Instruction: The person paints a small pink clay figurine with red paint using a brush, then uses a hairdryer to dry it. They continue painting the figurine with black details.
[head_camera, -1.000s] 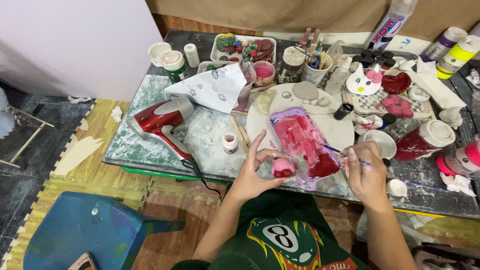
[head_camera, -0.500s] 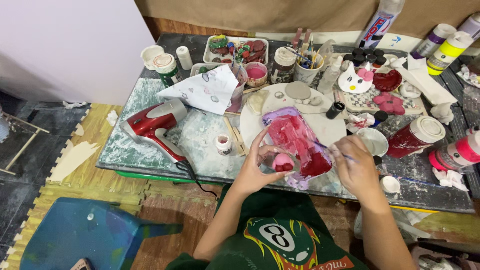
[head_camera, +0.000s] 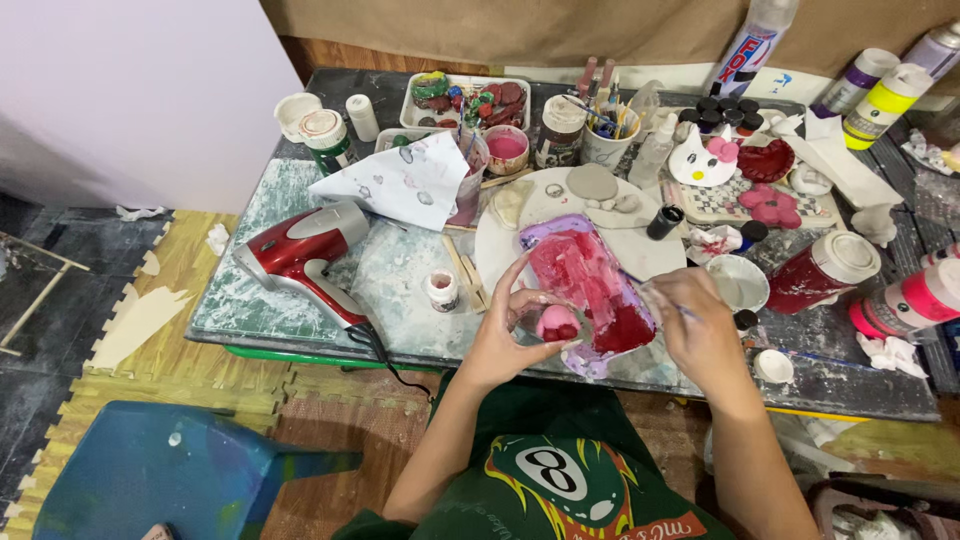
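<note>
1. Left hand (head_camera: 500, 340) cups a small pink clay piece (head_camera: 556, 324), partly coated dark red, fingers curled loosely round it, just above the near edge of the cluttered paint-stained desk (head_camera: 300, 310).
2. Right hand (head_camera: 695, 325) is pinched shut on a thin blue-handled paintbrush (head_camera: 650, 293), its tip out toward the purple plastic palette smeared with red and pink paint (head_camera: 590, 285).
3. To do this well, I'd judge: load only a little red, so no drips run over the pink.
4. Turn the piece with the left fingertips, keeping them on dry patches; wet red smudges easily.
5. Work right beside the palette; the red hair dryer (head_camera: 305, 250) and small white-lidded jar (head_camera: 441, 290) lie to the left, apart from the brush.
</note>
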